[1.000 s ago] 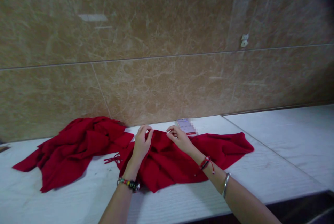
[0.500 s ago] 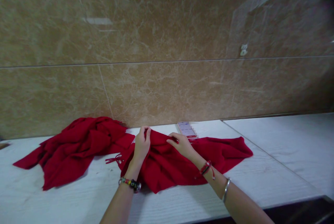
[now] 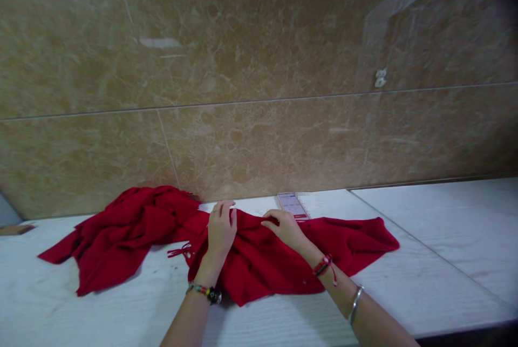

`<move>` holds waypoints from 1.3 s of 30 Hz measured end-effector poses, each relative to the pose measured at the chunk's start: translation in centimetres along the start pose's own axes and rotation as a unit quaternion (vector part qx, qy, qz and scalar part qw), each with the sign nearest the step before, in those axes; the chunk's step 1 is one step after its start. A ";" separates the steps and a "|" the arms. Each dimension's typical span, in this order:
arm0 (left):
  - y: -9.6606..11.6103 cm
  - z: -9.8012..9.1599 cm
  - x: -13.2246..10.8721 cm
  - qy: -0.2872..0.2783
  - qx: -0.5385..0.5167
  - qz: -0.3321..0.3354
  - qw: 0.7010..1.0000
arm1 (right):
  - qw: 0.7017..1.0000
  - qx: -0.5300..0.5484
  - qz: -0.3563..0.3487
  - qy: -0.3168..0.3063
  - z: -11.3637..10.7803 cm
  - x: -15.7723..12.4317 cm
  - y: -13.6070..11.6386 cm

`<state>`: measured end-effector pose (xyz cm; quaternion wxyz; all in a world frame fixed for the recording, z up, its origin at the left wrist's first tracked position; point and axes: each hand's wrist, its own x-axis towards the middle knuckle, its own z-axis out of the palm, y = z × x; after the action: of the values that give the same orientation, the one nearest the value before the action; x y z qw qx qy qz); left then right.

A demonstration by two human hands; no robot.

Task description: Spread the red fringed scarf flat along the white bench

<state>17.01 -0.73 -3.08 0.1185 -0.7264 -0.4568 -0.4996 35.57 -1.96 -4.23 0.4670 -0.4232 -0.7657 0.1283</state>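
A red fringed scarf (image 3: pixel 267 266) lies across the white tabletop, spread in loose folds. My left hand (image 3: pixel 220 233) grips its upper edge, the fabric running under thumb and fingers. A short way to the right, my right hand (image 3: pixel 285 228) pinches the same edge between thumb and fingers. To the left, a crumpled heap of the same red cloth (image 3: pixel 129 233) rests against the wall; I cannot tell whether it is one piece with the part in my hands. Thin red tassels (image 3: pixel 182 251) stick out beside my left wrist.
Behind the cloth a phone (image 3: pixel 292 205) with a lit screen lies near the wall. A seam (image 3: pixel 421 244) crosses the white tabletop (image 3: pixel 437 206) on the right. A brown flat piece (image 3: pixel 16 229) sits at the far left. The marbled tile wall (image 3: pixel 259 147) rises behind.
The view has shifted slightly, so the cloth and hands appear a little lower and further right. The fingers of my left hand have spread somewhat; both hands stay at the scarf's upper edge.
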 end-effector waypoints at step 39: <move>3.6 1.6 -1.7 -0.187 -0.075 0.110 0.973 | 0.999 -0.021 -0.005 -0.044 -3.2 -1.4 0.8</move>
<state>20.61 -2.64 -4.22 0.0300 -0.8596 -0.3498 -0.3713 38.85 -3.19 -3.85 0.4248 -0.4227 -0.7902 0.1285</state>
